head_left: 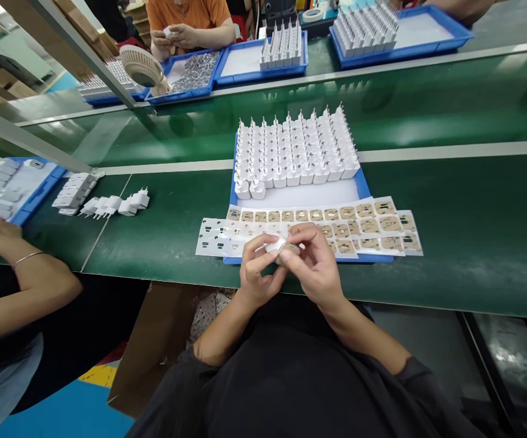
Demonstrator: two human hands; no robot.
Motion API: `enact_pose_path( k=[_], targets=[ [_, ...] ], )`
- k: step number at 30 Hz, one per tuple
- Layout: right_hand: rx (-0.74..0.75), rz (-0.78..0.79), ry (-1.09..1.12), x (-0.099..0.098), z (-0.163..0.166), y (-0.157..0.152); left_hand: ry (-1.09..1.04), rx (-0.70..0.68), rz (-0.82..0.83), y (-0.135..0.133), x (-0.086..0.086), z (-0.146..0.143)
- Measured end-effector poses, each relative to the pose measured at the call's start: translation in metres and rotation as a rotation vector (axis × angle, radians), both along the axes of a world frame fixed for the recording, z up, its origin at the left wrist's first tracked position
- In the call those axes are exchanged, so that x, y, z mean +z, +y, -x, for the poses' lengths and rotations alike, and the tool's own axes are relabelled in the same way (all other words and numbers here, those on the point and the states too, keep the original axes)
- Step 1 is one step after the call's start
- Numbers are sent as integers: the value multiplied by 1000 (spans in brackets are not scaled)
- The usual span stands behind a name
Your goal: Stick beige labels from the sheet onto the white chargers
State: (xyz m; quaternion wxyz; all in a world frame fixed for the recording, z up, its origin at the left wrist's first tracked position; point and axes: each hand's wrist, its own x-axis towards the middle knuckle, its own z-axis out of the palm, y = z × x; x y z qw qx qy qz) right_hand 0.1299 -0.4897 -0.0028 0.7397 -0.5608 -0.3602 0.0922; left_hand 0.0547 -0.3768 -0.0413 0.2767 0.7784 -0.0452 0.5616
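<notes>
My left hand (258,274) is closed around a small white power plug (275,244), held over the near side of the blue tray (364,182). A small tan sticker (293,248) lies against the plug, pinched by my right hand (317,266). The fingers hide most of both pieces. Under my hands, sheets of tan stickers (368,226) lie across the front of the tray and overhang its sides. Behind them, rows of white power plugs (291,152) stand close together with pins upward.
Loose white plugs (108,205) lie on the green bench (167,243) to the left. A neighbour's arm (39,280) rests by another blue tray (39,191). Across the bench, a person in orange (195,24) works behind trays and a fan (142,66). A cardboard box (154,340) stands below.
</notes>
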Motion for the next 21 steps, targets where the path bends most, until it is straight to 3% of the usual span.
enact_pose_path(
  k=[4,7,10,12,14,16,19,21],
  targets=[
    [-53,70,-245,8,-15,-8,35,-48,-44,2,5,3],
    [-188,85,-543,11,-24,-12,48,-40,-41,1,5,4],
    [-312,71,-829,9,-25,-12,105,-84,64,0,1,4],
    [-268,18,-929,6,-19,-10,133,-98,178,7,-4,5],
    [-95,-57,-903,-2,-5,-4,141,-42,284,23,-6,12],
    [188,-32,-752,-18,15,6,165,83,374,48,-6,27],
    [664,338,-465,-59,52,30,168,324,488,88,-4,71],
    [869,585,-368,-93,78,54,92,467,538,106,-3,106]
  ],
)
